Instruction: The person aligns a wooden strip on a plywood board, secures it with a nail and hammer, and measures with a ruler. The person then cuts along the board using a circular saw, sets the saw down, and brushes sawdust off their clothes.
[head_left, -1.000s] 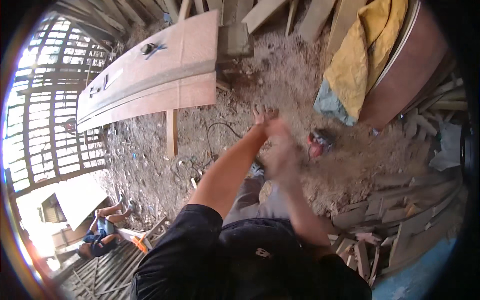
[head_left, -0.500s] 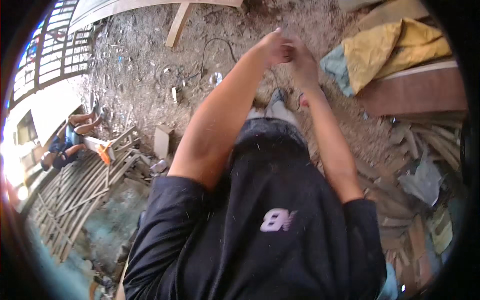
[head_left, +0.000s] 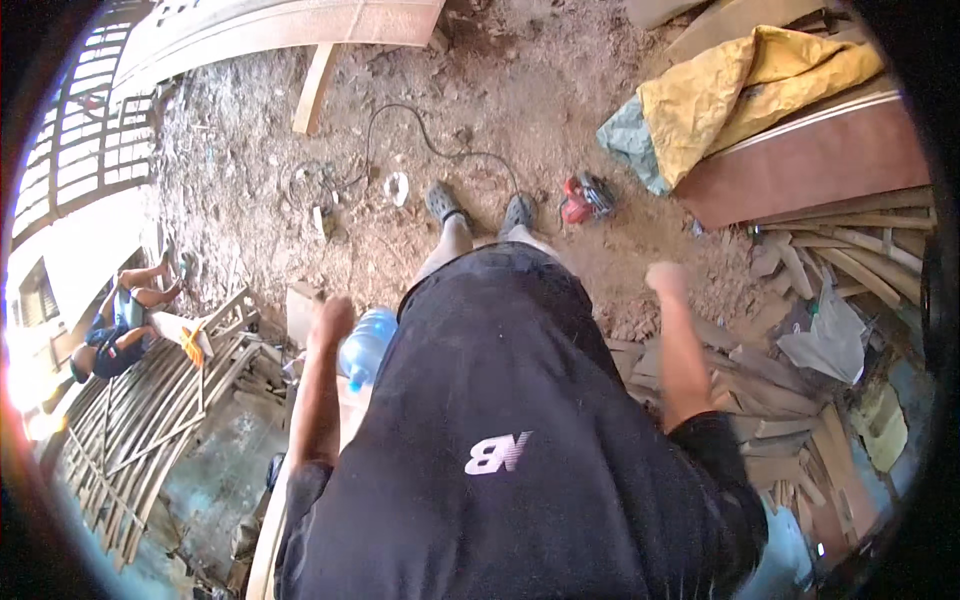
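Note:
My left hand [head_left: 332, 320] hangs at my left side, its fingers curled in and nothing seen in them. Right beside it lies a clear blue plastic water jug [head_left: 368, 345]; whether they touch I cannot tell. Out to my right, my right hand [head_left: 667, 282] is closed like a fist, a little blurred, above the dirt. Ahead of it on the ground sits a red and black power tool [head_left: 578, 200], close to my right shoe [head_left: 518, 212]. A black cord [head_left: 425, 140] curves over the dirt in front of my feet.
A long wooden board [head_left: 290, 35] lies at the far left, with a short plank [head_left: 315, 88] by it. A yellow tarp [head_left: 700, 95] covers boards at the right. Wood scraps [head_left: 780, 390] pile at near right. Another person [head_left: 115, 340] is at left near stacked wooden strips [head_left: 170, 430].
My hands were together out in front of me; they have come apart and back, one to each side. The water jug and the whole power tool now show.

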